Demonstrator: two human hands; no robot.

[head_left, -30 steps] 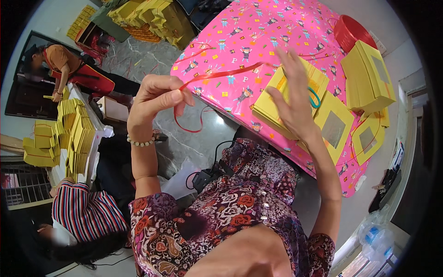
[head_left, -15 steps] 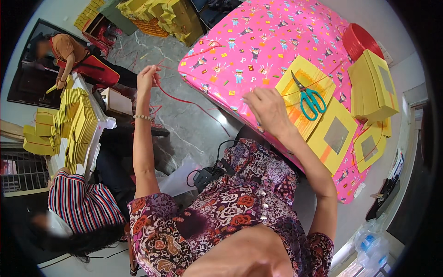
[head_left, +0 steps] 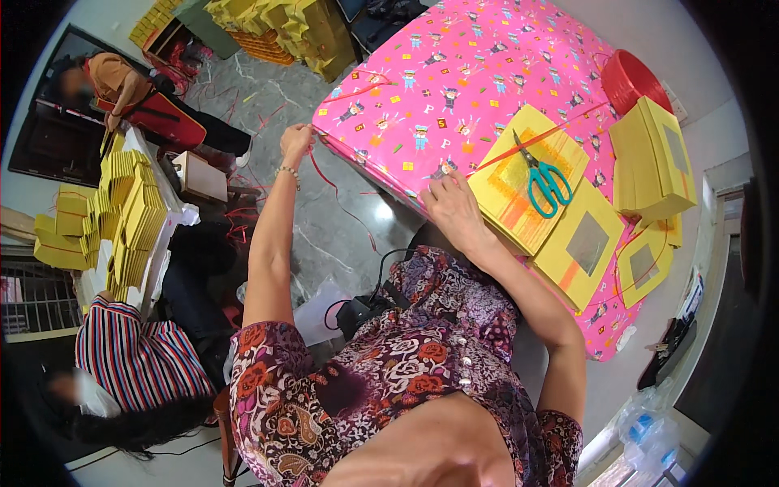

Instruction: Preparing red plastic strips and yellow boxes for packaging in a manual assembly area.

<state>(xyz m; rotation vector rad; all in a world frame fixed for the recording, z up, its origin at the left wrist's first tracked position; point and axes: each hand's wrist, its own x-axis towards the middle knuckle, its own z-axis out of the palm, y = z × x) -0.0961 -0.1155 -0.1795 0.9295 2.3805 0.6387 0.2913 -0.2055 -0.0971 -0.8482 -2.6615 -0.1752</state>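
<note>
Here the left hand (head_left: 296, 140), raised toward the upper middle of the frame, is closed on a red ribbon (head_left: 341, 203) and holds it out past the corner of the pink table (head_left: 454, 73). The ribbon hangs from that fist in a loose curve over the grey floor (head_left: 324, 243). Another stretch runs as a taut red line across the yellow stack (head_left: 519, 191) toward the red spool (head_left: 629, 81) at the upper right. The right hand (head_left: 454, 211) lies palm-down at the table's near edge, just left of the stack, fingers spread; whether it pins the ribbon I cannot tell. Teal scissors (head_left: 545, 180) lie untouched on the stack.

The step looks like measuring off a length of ribbon, drawn tight between the two hands. The next move probably calls for keeping the ribbon taut while one hand frees itself for the scissors, which are near the right hand.

More yellow packets (head_left: 649, 162) lie at right. Two other people sit at the left of the frame.
</note>
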